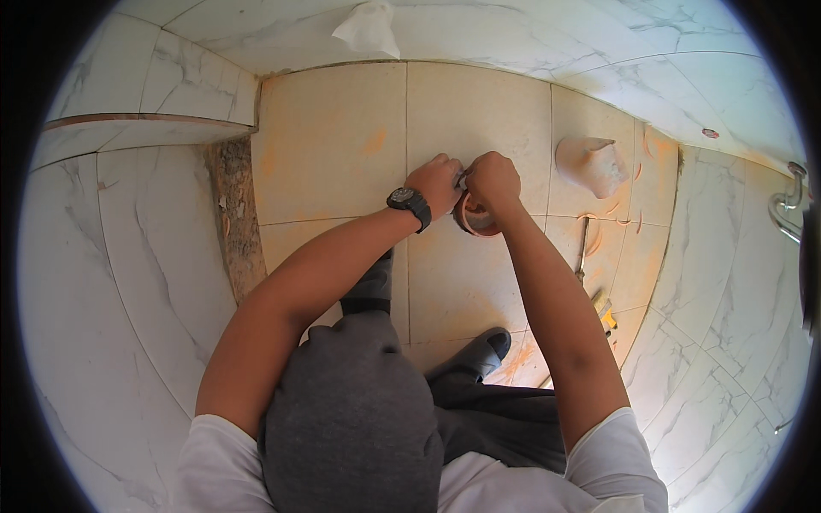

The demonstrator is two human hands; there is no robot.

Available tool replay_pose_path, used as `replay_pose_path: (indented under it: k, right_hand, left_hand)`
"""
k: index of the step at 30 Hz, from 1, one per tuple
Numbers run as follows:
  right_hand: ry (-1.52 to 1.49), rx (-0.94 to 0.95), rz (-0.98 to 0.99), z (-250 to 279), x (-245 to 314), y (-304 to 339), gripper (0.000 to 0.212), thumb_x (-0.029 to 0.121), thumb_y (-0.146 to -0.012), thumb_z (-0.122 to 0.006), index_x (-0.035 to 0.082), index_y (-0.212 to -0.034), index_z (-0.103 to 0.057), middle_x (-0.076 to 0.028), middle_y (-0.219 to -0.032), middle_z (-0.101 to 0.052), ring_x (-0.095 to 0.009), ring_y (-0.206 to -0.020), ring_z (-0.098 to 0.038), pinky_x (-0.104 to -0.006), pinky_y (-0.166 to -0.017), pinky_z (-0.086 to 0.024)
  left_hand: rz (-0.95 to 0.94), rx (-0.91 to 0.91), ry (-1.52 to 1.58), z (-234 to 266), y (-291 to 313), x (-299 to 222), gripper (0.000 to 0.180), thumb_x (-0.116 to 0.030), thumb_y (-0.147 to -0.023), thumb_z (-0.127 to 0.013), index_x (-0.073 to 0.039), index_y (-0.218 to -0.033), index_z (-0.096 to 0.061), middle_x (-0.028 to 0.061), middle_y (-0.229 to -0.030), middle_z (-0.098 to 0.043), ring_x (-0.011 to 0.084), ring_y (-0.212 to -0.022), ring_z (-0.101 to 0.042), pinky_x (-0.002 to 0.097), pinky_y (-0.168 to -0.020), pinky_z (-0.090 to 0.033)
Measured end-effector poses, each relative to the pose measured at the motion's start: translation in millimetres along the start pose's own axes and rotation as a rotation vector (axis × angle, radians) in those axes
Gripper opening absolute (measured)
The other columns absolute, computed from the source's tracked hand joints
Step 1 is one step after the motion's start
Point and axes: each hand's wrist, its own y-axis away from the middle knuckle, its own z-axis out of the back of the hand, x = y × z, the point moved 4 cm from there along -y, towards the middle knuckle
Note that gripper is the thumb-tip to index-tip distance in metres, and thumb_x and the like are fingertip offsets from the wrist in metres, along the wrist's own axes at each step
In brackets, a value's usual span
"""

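Head view, both hands [466, 184] gripping tape roll [473, 218], opening facing up

- Your left hand [436, 184] and right hand [493, 181] are meeting at centre frame, over a tape roll [473, 218].
- A cup-shaped lump [590, 164] is sitting right of them.
- A screwdriver [590, 274] is lying lower right.
- A crumpled sheet [369, 27] is resting top centre.

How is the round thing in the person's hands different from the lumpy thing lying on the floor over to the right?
The round orange-brown ring is held in both hands, left hand and right hand; the pale pinkish crumpled lump lies alone on the beige floor tiles. The ring is darker and smoothly circular; the lump is paler and bumpy. Both are reddish.
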Motion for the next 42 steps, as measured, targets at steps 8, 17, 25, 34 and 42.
replay_pose_path:
  k: [8,17,25,34,42]
  right_hand:
    - [0.001,0.015,0.004,-3.0,-3.6,-7.7,0.017,0.014,-0.078,-0.070,-0.002,-0.080,-0.069,-0.025,-0.087,-0.071,-0.039,-0.084,-0.071,-0.0443,-0.072,-0.057]
    - [0.011,0.010,0.075,-6.8,-6.0,-10.5,0.013,0.011,-0.076,-0.067,-0.002,-0.077,-0.069,-0.025,-0.084,-0.071,-0.039,-0.084,-0.071,-0.0433,-0.072,-0.057]
    - [0.070,0.024,0.106,-3.5,-2.8,-11.6,0.015,0.014,-0.075,-0.071,-0.001,-0.080,-0.070,-0.021,-0.087,-0.071,-0.038,-0.086,-0.071,-0.0425,-0.073,-0.057]
    - [0.087,0.063,0.171,-3.7,-5.6,-13.8,0.012,0.013,-0.076,-0.069,0.004,-0.083,-0.074,-0.018,-0.090,-0.072,-0.036,-0.090,-0.070,-0.0428,-0.078,-0.057]
    - [-0.091,0.061,0.113,-6.7,-16.8,-6.8,0.018,0.012,-0.077,-0.067,0.015,-0.090,-0.079,-0.014,-0.092,-0.073,-0.034,-0.091,-0.070,-0.0420,-0.080,-0.056]
  left_hand:
    - [-0.002,0.024,-0.003,0.0,-0.8,-0.4,0.034,-0.015,-0.079,-0.075,-0.007,-0.111,-0.067,0.0142,-0.105,-0.063,0.0333,-0.095,-0.065,0.0414,-0.082,-0.054]
    - [-0.031,0.031,-0.003,1.9,1.0,-1.5,0.035,-0.015,-0.079,-0.075,-0.006,-0.112,-0.067,0.0141,-0.104,-0.064,0.0324,-0.094,-0.065,0.0402,-0.082,-0.054]
    - [-0.097,0.010,-0.026,-1.2,1.8,1.7,0.034,-0.017,-0.079,-0.075,-0.006,-0.110,-0.068,0.0120,-0.102,-0.064,0.0319,-0.093,-0.065,0.0404,-0.081,-0.054]
    - [-0.083,0.015,-0.009,-2.0,1.5,3.3,0.035,-0.018,-0.079,-0.075,-0.006,-0.110,-0.067,0.0121,-0.102,-0.063,0.0329,-0.092,-0.064,0.0406,-0.080,-0.054]
    - [-0.067,0.008,0.027,-0.5,3.8,3.1,0.036,-0.018,-0.079,-0.075,-0.007,-0.112,-0.067,0.0119,-0.101,-0.062,0.0322,-0.093,-0.065,0.0400,-0.081,-0.053]
